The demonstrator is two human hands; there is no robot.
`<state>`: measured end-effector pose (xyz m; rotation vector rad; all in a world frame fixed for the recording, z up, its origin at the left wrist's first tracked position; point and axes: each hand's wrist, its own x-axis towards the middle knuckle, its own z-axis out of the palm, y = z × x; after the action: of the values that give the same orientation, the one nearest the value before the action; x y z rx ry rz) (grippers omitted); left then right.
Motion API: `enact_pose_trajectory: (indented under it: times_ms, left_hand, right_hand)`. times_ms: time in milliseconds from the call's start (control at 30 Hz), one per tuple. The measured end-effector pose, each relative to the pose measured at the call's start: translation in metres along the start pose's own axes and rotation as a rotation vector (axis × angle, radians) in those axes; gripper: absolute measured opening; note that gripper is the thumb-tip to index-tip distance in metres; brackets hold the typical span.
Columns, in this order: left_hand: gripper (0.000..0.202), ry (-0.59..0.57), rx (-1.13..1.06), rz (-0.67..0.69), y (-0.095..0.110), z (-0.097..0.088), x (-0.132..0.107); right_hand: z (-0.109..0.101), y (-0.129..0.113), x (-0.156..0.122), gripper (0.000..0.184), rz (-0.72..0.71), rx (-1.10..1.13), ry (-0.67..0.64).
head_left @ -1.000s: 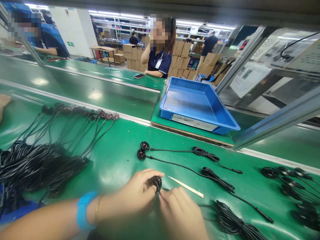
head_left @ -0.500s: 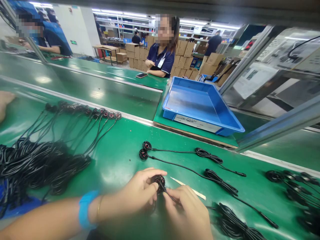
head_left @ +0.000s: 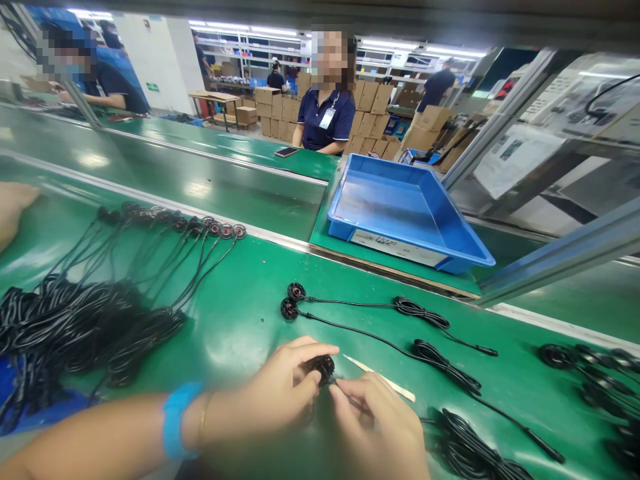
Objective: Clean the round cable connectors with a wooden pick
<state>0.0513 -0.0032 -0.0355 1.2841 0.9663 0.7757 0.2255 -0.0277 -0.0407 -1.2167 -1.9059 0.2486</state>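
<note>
My left hand point(head_left: 283, 380) grips a round black part point(head_left: 323, 365) with reddish bits inside, thumb below and fingers over it. Close beside it, my right hand point(head_left: 383, 420) pinches the thin black cable point(head_left: 350, 398) at the part. That cable seems to run under the right hand to a bundled coil point(head_left: 467, 443). Behind the right hand lies a pale pointed stick point(head_left: 385, 380). Farther off, two similar round parts, one upper point(head_left: 296, 291) and one lower point(head_left: 289, 309), rest on the green table point(head_left: 225, 293), each with its cable coiled to the right.
A large heap of black cables point(head_left: 90, 320) covers the left side, its round ends in a row. More round parts point(head_left: 557, 355) lie at right. A blue tray point(head_left: 400, 243) stands beyond, beside a metal post point(head_left: 560, 250). Another person's hand point(head_left: 15, 207) shows at left; a co-worker point(head_left: 327, 120) faces me.
The round part has tilted in my left hand, and my right fingers remain on the cable. The co-worker opposite has lowered their raised forearm. The whole view has shifted slightly.
</note>
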Motion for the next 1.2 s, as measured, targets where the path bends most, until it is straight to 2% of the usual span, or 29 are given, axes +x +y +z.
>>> enact_pose_trajectory:
  times_ms: [200, 500, 600, 800, 1000, 1200]
  left_hand:
    - [0.036, 0.002, -0.122, -0.055, -0.003, 0.000, 0.001]
    - [0.033, 0.045, -0.102, -0.072, -0.001, 0.002, 0.002]
    - [0.031, 0.046, -0.123, -0.075, -0.005, -0.001, 0.005]
    - [0.035, 0.024, -0.227, -0.174, -0.011, -0.006, 0.007]
    - [0.035, 0.035, -0.247, -0.154, -0.008, -0.008, 0.007]
    - [0.032, 0.026, -0.236, -0.169, -0.015, -0.007, 0.009]
  right_hand:
    - [0.000, 0.002, -0.001, 0.018, -0.033, 0.008, -0.027]
    - [0.001, 0.000, -0.002, 0.024, 0.066, 0.079, -0.061]
    - [0.002, 0.002, -0.003, 0.021, 0.006, 0.040, -0.055]
    - [0.006, 0.007, -0.006, 0.008, -0.111, 0.009, -0.074]
    - [0.009, 0.009, -0.007, 0.011, -0.261, -0.131, -0.065]
    - [0.006, 0.009, -0.007, 0.010, -0.237, -0.105, -0.116]
